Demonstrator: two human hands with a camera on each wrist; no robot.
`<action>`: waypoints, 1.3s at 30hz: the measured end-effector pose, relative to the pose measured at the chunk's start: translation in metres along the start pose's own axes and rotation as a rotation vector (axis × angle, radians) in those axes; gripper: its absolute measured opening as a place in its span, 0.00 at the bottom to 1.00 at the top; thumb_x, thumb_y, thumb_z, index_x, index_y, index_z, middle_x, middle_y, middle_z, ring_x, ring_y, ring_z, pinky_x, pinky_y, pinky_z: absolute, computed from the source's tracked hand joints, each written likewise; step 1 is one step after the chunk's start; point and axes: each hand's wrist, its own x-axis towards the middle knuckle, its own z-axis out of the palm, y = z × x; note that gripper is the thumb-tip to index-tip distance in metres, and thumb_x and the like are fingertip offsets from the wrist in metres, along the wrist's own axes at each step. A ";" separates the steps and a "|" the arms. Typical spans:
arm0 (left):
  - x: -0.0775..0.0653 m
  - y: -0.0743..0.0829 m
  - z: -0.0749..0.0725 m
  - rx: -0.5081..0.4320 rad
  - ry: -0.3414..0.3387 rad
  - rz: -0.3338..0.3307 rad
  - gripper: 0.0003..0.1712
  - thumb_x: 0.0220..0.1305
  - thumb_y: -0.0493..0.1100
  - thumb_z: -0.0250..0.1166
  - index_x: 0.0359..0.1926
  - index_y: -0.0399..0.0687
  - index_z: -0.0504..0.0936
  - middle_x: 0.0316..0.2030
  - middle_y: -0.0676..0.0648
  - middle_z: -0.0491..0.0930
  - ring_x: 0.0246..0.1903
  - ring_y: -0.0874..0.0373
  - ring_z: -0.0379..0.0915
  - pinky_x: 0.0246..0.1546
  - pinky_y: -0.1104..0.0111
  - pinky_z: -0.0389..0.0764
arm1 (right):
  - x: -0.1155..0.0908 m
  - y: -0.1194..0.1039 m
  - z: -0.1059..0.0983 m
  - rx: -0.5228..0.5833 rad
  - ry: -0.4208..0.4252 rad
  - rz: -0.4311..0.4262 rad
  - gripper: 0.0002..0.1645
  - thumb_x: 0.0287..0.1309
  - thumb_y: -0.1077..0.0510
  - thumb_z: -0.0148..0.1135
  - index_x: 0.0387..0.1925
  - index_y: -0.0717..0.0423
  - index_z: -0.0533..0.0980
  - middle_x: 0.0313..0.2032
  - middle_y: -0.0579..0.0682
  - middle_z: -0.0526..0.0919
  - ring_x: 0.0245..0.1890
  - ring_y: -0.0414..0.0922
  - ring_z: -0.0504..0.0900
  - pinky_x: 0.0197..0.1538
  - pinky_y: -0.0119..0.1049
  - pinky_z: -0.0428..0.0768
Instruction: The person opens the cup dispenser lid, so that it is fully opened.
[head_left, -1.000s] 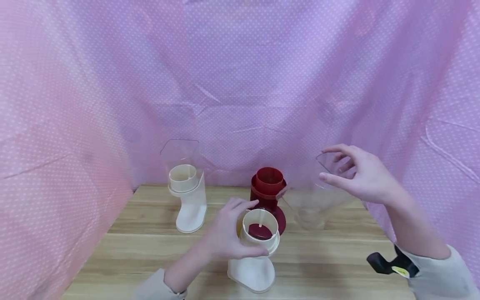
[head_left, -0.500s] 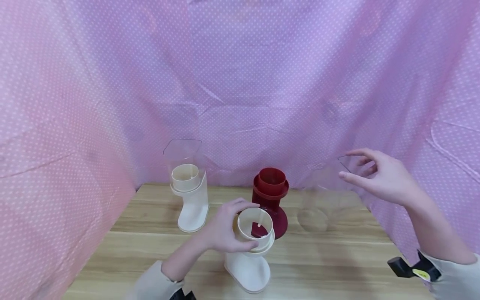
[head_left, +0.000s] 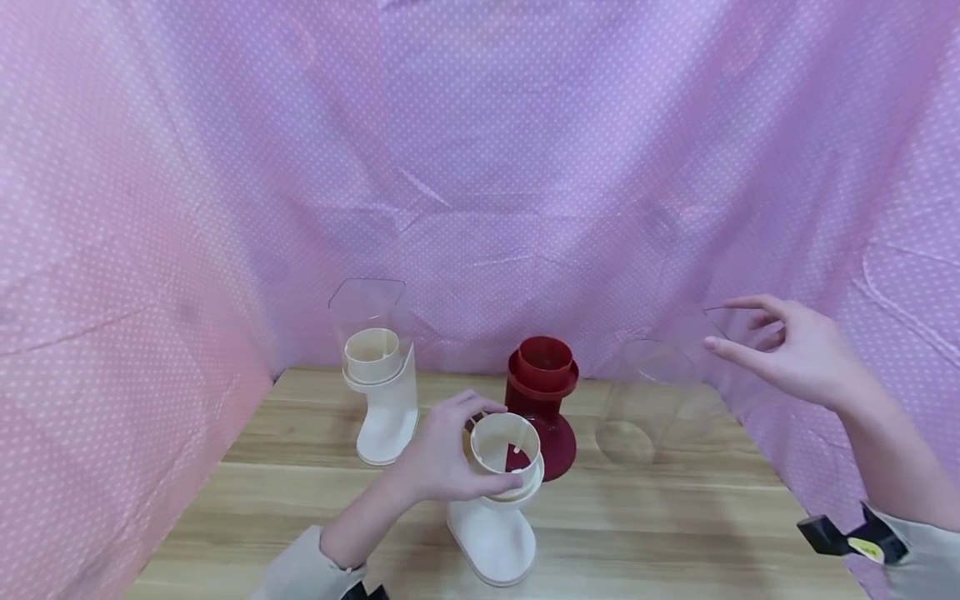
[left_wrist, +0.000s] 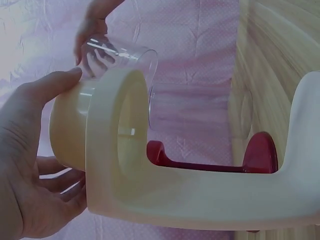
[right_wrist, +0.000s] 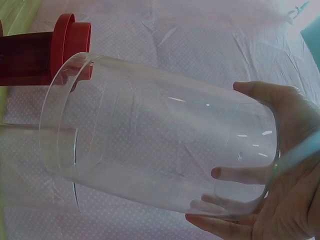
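My left hand grips a cream cylinder that sits in the ring of a white curved stand. In the left wrist view the thumb lies along one side of the cylinder, and the other fingers curl round the opposite side. Up at the right, my right hand holds a clear plastic container by its end, tilted and off the table. A second clear container stands upright on the table below it. Behind the white stand is a dark red stand with a red cylinder on top.
At the back left, another white stand bears a cream cylinder with a clear container around and above it. Pink dotted cloth hangs behind and beside the wooden table.
My right hand has moved right with the clear container, away from the red stand and past the standing container. My left hand, cream cylinder and white stand have shifted slightly left.
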 end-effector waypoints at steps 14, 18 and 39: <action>0.002 -0.019 -0.015 0.024 -0.058 0.065 0.50 0.44 0.55 0.84 0.69 0.43 0.78 0.59 0.50 0.84 0.59 0.56 0.81 0.62 0.58 0.84 | 0.001 0.014 -0.008 -0.007 0.018 0.049 0.49 0.66 0.32 0.67 0.74 0.61 0.69 0.58 0.80 0.78 0.54 0.77 0.80 0.41 0.67 0.84; -0.003 -0.017 -0.007 0.064 0.040 0.024 0.50 0.42 0.60 0.85 0.66 0.45 0.81 0.55 0.51 0.85 0.55 0.58 0.82 0.55 0.62 0.87 | 0.002 0.019 -0.015 -0.025 0.036 0.060 0.49 0.67 0.33 0.66 0.74 0.63 0.68 0.58 0.83 0.75 0.53 0.79 0.79 0.40 0.68 0.82; 0.009 -0.041 -0.011 0.093 0.136 -0.062 0.45 0.39 0.51 0.83 0.62 0.39 0.84 0.51 0.45 0.87 0.51 0.53 0.84 0.53 0.55 0.87 | 0.006 0.055 -0.015 -0.133 0.149 0.186 0.56 0.64 0.26 0.63 0.73 0.67 0.67 0.59 0.81 0.71 0.58 0.78 0.68 0.53 0.78 0.70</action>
